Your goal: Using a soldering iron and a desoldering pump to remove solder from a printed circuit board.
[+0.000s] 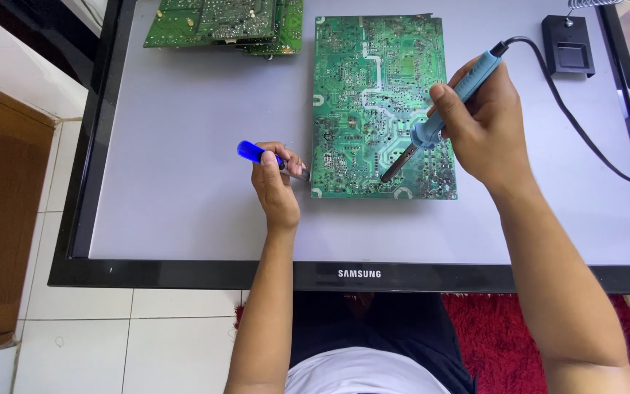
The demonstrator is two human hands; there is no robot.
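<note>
A large green circuit board (373, 80) lies solder side up on a flat screen panel (184, 182) that serves as the work surface. My right hand (479, 124) grips a blue-handled soldering iron (442, 109), its dark tip touching the board near the lower middle. My left hand (277, 186) rests on the panel just left of the board's lower corner and holds a small tool with a blue handle (251, 152), its metal end close to the board's edge.
A stack of other green circuit boards (224, 25) sits at the far left of the panel. A black soldering iron stand (568, 45) is at the far right, with the iron's black cord (585, 138) trailing right. White floor tiles, a red rug and a wooden piece surround the panel.
</note>
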